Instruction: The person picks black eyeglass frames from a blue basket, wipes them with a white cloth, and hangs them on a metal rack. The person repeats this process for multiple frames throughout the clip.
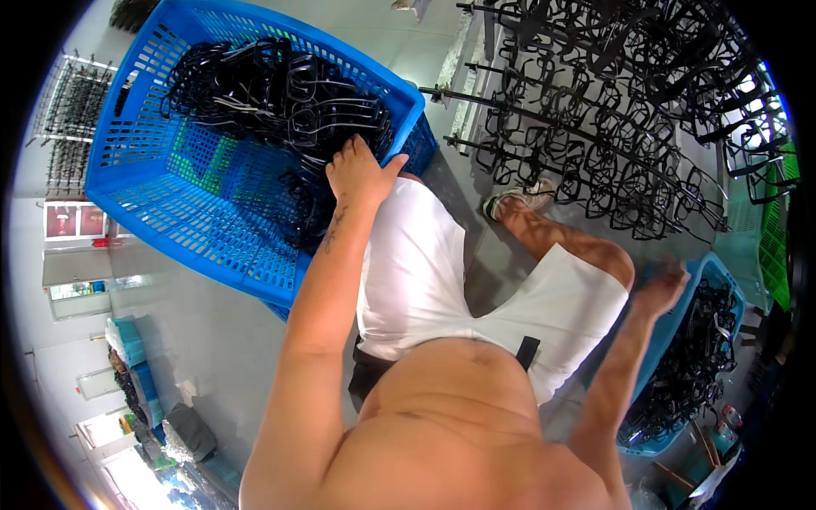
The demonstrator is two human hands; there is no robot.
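One head-worn fisheye camera looks steeply down the person's own torso and thighs. The large blue crate (170, 170) sits near on the left, a second blue crate (714, 280) low on the right, and the rack of black frames (612, 110) far right. Edges bend toward the dark rim.

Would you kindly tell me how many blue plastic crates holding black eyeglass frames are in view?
2. One large blue lattice crate sits at the person's left, under the left hand; a smaller blue crate lies by the right hand. Others may be hidden.
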